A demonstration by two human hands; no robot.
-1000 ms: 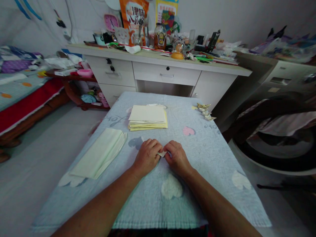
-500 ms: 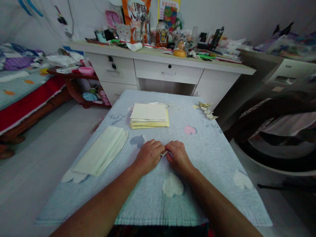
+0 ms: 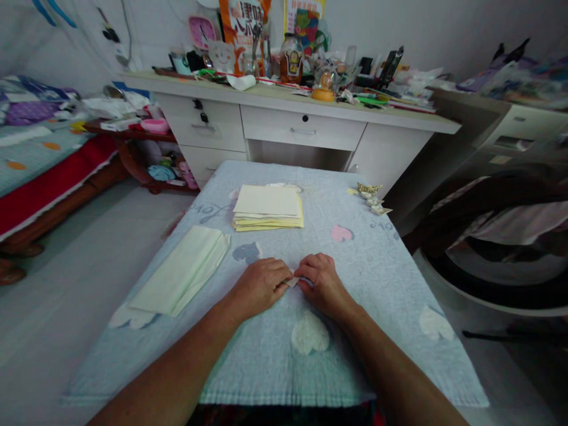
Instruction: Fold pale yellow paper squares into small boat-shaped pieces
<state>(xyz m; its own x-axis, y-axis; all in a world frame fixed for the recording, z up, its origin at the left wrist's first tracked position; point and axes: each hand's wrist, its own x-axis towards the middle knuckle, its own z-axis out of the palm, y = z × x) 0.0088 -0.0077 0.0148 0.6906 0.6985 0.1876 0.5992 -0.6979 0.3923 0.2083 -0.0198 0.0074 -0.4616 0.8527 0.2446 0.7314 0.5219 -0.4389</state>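
A small folded piece of paper lies between my hands over the cloth-covered table. My left hand pinches its left side, fingers bent together. On its right side the fingers of my right hand are closed on it too. Much of the paper is hidden by my fingers. Beyond my hands rests a stack of cream and yellow paper sheets. To the left lies a long folded bundle of pale paper. Several small folded paper pieces sit at the table's far right corner.
A pale blue patterned cloth covers the table. Behind it stands a white desk crowded with a jar, bags and small items. A washing machine is at the right, a bed at the left.
My hands have drawn slightly apart, the left one shifting a little left and down. More of the small folded paper shows between them.
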